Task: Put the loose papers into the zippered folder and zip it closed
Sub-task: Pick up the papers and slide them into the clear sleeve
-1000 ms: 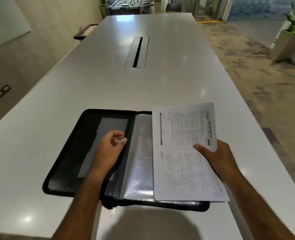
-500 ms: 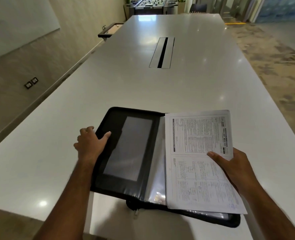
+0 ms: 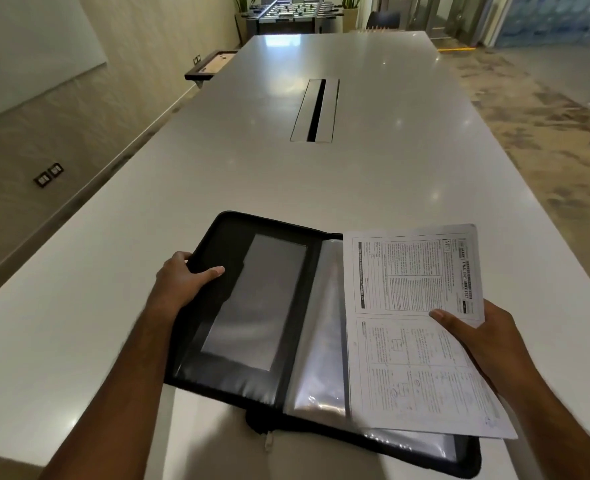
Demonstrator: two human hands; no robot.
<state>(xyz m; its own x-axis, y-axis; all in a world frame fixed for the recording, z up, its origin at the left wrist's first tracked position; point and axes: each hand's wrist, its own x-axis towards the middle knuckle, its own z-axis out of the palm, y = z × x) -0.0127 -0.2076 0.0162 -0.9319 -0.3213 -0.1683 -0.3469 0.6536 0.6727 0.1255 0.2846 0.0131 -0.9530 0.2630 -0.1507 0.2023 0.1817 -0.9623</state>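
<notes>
Black zippered folder (image 3: 238, 306), lying open at near edge of white table (image 3: 286, 181); clear sleeves (image 3: 324, 327) exposed. Left hand (image 3: 179, 282) grips folder's left cover, thumb on top. Right hand (image 3: 487, 337) pinches printed papers (image 3: 411, 313) over folder's right half.

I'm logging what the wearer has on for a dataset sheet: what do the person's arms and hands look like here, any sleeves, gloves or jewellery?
Both forearms are bare right up to the bottom edge of the frame, so no sleeves show. The left hand and the right hand wear no gloves. No watch, bracelet or ring is visible on either wrist or on the fingers that show. No markings or tattoos can be seen.
</notes>
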